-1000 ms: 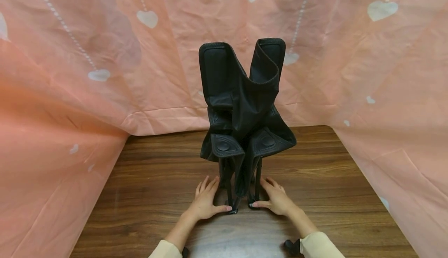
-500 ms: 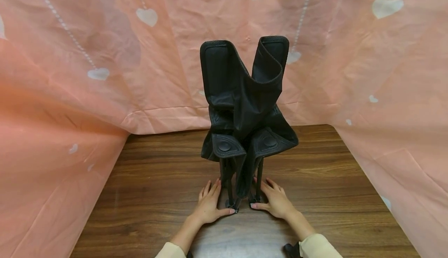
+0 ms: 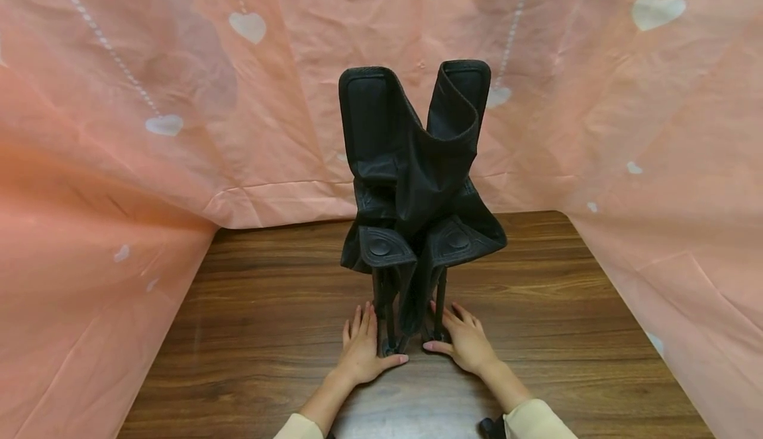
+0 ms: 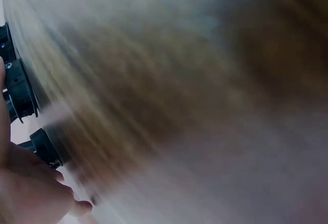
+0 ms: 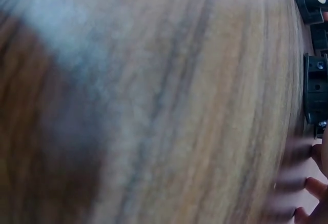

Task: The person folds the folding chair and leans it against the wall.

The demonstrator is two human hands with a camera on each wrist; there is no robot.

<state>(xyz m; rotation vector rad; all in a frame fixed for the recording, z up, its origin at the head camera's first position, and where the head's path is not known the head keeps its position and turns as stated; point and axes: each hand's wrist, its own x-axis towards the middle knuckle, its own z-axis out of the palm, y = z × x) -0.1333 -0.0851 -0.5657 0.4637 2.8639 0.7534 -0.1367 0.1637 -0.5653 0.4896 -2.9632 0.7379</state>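
A black folding camp chair (image 3: 438, 174), mostly gathered up, stands on the wood-grain table with its fabric drooping over thin legs. At its left feet is my left hand (image 3: 360, 358), fingers straight along the side and thumb stretched across the front. My right hand (image 3: 471, 347) lies at the right feet, its thumb in front and its fingers reaching back beside the leg. Black plastic feet (image 4: 21, 90) show near the hand in the left wrist view. The right wrist view catches similar feet (image 5: 316, 88) at its edge, with a few fingertips (image 5: 315, 187) below.
The wood-grain table (image 3: 268, 293) runs back to a pink curtain (image 3: 286, 95) printed with white hearts, which hangs behind and on both sides. Black wrist gear (image 3: 491, 428) shows by the right sleeve.
My left hand has slid a little to the right, and its thumb now reaches farther across the front. The right hand and the chair have barely moved.
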